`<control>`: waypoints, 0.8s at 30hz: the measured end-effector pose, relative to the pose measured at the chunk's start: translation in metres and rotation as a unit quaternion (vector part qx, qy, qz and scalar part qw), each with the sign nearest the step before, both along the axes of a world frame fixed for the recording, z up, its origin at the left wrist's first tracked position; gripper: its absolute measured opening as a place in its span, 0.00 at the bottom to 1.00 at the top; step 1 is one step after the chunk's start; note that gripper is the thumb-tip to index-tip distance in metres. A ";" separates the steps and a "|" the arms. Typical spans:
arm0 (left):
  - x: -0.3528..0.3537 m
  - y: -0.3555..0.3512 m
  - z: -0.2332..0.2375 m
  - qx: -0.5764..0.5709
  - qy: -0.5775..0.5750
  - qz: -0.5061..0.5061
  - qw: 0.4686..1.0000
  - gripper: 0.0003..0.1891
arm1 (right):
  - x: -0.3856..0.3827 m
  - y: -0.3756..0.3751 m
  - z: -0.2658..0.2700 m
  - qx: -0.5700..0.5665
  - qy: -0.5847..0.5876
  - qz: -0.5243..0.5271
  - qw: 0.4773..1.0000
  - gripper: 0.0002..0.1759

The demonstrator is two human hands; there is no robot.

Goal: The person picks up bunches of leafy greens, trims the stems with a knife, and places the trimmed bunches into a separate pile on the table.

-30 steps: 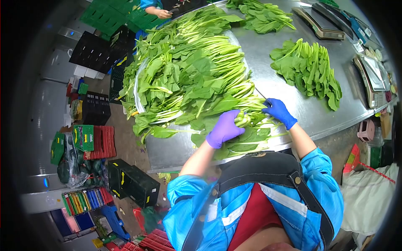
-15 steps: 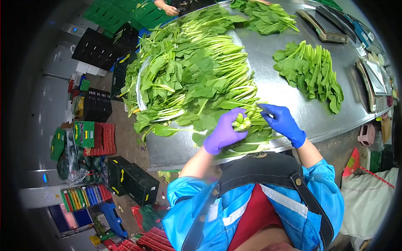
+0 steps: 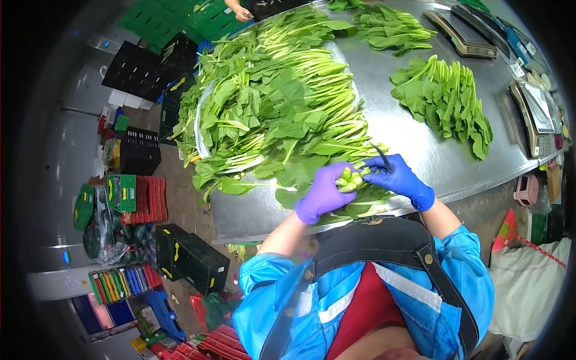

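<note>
My left hand (image 3: 326, 192), in a purple glove, is closed around a small bunch of leafy greens (image 3: 350, 179), the pale stem ends showing on top. Touching those stem ends is my right hand (image 3: 399, 179), in a blue glove, its fingers bent around a thin dark tool (image 3: 381, 157) that looks like a knife. A big heap of greens (image 3: 288, 108) lies just beyond on the metal table (image 3: 390, 135). To the right is a separate row of greens (image 3: 447, 102).
Scales (image 3: 462, 36) stand along the table's right side, another scale (image 3: 531, 120) nearer. Another person's hand (image 3: 242, 13) shows at the top, near green crates (image 3: 210, 24). Black crates (image 3: 192, 258) are on the floor at left.
My right hand has moved left to the stem ends in my left hand, and the dark tool now shows. The greens at the top have shifted, and the other person's hand moved slightly left.
</note>
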State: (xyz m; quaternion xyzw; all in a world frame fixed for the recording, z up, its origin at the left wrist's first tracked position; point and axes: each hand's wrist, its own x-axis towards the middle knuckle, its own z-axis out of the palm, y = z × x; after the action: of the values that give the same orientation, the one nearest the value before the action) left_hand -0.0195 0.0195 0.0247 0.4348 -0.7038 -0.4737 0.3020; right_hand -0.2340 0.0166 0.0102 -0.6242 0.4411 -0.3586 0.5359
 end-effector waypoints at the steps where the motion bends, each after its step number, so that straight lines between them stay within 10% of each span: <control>1: 0.001 0.000 0.002 0.016 -0.009 -0.003 1.000 0.17 | 0.001 -0.002 0.001 0.018 0.017 0.017 1.000 0.17; 7: 0.046 -0.015 0.026 0.011 -0.126 0.152 0.980 0.19 | -0.025 -0.004 0.002 0.178 -0.055 -0.079 0.979 0.16; 9: 0.047 -0.019 0.014 -0.310 -0.238 0.095 0.916 0.28 | -0.019 -0.005 0.006 0.190 -0.021 -0.064 0.980 0.16; 15: -0.003 -0.007 0.007 0.205 0.072 -0.053 0.975 0.20 | 0.014 -0.003 -0.006 0.103 -0.105 -0.033 0.989 0.15; 20: 0.005 -0.009 -0.004 0.185 0.069 -0.015 0.980 0.17 | 0.006 0.001 -0.013 0.067 -0.004 -0.014 0.998 0.13; 24: 0.008 -0.004 -0.010 -0.039 -0.139 -0.016 0.989 0.17 | 0.014 0.007 -0.021 -0.013 0.046 0.014 0.999 0.13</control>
State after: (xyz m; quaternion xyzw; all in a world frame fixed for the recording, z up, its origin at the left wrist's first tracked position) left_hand -0.0110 0.0157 0.0143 0.4733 -0.7634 -0.3858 0.2105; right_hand -0.2197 0.0236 -0.0113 -0.6529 0.4522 -0.3277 0.5117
